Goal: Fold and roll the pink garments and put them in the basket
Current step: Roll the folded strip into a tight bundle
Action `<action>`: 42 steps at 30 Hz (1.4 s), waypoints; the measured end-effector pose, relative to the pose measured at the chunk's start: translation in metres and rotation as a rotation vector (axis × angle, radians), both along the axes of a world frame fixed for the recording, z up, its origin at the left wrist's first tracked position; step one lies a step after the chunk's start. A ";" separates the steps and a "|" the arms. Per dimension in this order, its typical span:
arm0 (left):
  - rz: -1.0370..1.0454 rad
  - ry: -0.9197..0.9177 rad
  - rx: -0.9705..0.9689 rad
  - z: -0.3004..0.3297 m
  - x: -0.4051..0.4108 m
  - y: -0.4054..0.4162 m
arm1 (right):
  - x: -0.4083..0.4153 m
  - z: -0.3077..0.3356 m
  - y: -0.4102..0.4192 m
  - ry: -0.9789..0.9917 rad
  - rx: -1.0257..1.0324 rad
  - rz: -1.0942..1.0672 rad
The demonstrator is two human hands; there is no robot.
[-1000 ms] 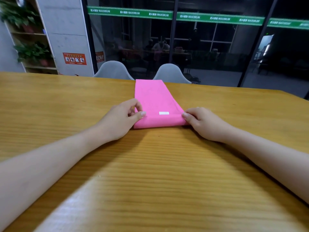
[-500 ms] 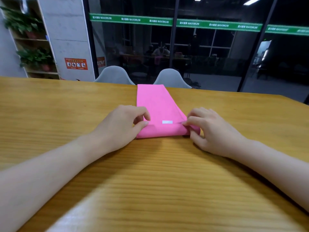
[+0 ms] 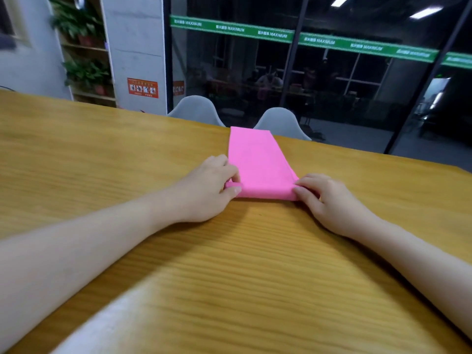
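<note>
Hands at work on a wooden table [image 3: 127,154]: our left hand [image 3: 204,190] and right hand [image 3: 329,200] each pinch the rolled near end of the pink garment [image 3: 255,159], which stretches away toward 12 o'clock.

Two bare forearms enter the view, one from 8 o'clock, one from 4 o'clock, with no sleeve showing on either. The left hand [image 3: 204,190] and right hand [image 3: 329,200] wear no glove, ring, watch or bracelet. The fingernails are short and unpainted.
</note>
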State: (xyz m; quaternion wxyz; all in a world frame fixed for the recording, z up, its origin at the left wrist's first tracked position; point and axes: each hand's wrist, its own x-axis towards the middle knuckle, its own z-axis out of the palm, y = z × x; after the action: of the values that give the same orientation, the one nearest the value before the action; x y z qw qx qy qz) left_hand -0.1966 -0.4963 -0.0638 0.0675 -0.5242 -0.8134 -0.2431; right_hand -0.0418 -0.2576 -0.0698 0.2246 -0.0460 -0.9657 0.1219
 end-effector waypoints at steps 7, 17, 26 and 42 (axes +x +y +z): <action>-0.031 -0.106 -0.070 0.001 0.005 0.007 | 0.012 0.008 -0.008 -0.153 -0.152 -0.029; -0.091 -0.269 -0.038 0.000 0.009 0.010 | 0.033 0.012 -0.015 0.129 0.243 -0.024; -0.056 -0.071 0.195 0.000 0.008 0.003 | 0.030 0.008 -0.006 -0.007 0.207 -0.010; -0.047 -0.077 0.046 0.004 -0.004 0.006 | 0.008 -0.004 -0.004 0.112 -0.021 -0.133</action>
State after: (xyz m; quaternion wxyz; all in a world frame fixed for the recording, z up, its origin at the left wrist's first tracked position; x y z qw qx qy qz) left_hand -0.2001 -0.4904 -0.0598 0.0425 -0.5316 -0.7971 -0.2834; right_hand -0.0343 -0.2615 -0.0740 0.2852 -0.1056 -0.9452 0.1189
